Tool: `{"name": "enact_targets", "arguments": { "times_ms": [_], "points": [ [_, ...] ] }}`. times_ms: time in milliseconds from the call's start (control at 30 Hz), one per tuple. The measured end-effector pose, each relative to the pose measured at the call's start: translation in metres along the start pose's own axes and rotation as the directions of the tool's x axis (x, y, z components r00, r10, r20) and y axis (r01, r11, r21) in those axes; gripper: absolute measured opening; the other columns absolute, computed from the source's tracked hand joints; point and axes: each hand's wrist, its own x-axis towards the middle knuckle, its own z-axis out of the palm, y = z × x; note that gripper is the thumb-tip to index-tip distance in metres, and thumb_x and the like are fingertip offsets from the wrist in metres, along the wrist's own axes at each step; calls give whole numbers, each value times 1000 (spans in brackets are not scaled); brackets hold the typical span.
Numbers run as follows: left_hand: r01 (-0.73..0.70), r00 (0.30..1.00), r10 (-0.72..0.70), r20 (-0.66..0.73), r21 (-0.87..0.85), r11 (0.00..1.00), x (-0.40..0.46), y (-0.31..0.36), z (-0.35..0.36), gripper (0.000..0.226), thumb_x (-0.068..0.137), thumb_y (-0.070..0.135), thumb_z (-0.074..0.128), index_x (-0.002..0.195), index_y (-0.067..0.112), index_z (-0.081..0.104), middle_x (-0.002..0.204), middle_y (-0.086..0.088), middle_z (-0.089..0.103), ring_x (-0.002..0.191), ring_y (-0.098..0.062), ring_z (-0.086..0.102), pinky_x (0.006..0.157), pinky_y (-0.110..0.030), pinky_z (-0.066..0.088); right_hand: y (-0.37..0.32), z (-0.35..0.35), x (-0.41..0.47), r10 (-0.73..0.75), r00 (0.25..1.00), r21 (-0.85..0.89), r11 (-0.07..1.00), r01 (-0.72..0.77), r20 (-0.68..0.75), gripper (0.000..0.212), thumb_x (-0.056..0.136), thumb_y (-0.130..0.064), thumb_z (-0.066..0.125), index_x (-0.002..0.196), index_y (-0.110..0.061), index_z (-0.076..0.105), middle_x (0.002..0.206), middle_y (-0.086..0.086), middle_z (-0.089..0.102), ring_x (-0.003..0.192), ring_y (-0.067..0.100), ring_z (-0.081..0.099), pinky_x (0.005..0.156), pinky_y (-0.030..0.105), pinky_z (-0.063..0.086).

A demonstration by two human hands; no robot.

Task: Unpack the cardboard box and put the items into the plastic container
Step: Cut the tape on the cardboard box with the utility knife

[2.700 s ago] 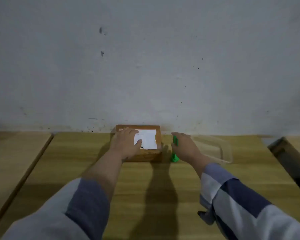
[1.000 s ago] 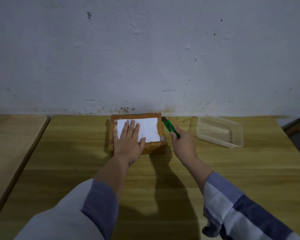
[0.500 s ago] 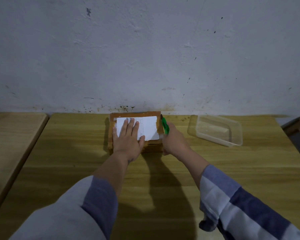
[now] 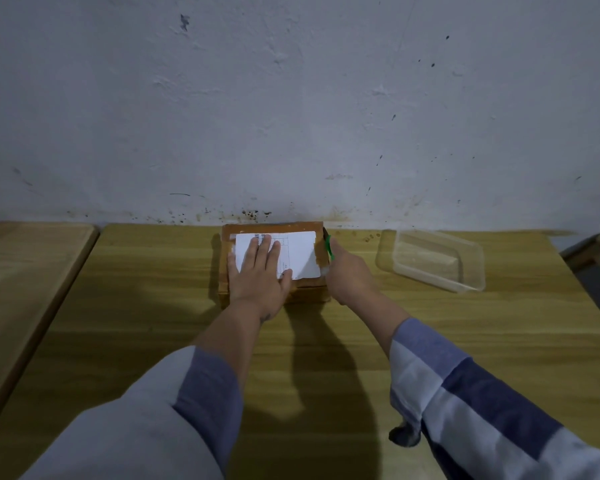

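The clear plastic container [image 4: 433, 259] is lying at the far right of the wooden table [image 4: 465, 341], holding nothing I can see. The cardboard box [image 4: 321, 268], still closed, is sitting against the far wall, a white paper label [image 4: 298, 252] on its lid. I am pressing my left hand [image 4: 258, 275] flat on it, fingers spread. My right hand [image 4: 349, 275] is gripping a green cutter [image 4: 328, 245] at the box's right edge.

I see the cardboard box [image 4: 274, 259] on the table [image 4: 153, 306] against the wall [image 4: 291, 98], the plastic container [image 4: 433, 259] to its right.
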Motion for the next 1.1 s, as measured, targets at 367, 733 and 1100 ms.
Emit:
{"name": "enact_targets", "arguments": {
  "times_ms": [367,733,1100],
  "points": [
    [13,1000,-12,-21,6,1000,2,2,3,63,98,51,13,152,24,-4,160,1,-14,146,-18,-18,116,-52,-9,5,3,-6,-9,999,-47,999,7,-32,73,90,2,42,151,-18,9,112,17,65,96,32,64,62,31,46],
    [29,999,-29,-16,24,999,2,3,2,62,98,51,13,152,24,-5,160,1,-15,146,-19,-18,116,-52,-9,15,16,-24,-22,999,-101,995,17,-49,70,89,1,39,150,-22,12,118,13,63,83,23,60,60,29,44],
    [19,1000,-19,2,12,1000,1,2,1,62,98,50,12,152,24,-4,160,2,-15,146,-19,-18,116,-52,-9,36,22,-70,21,991,240,971,12,-133,56,98,-15,39,148,-32,20,97,9,65,72,19,58,56,33,48]
  ]
}}
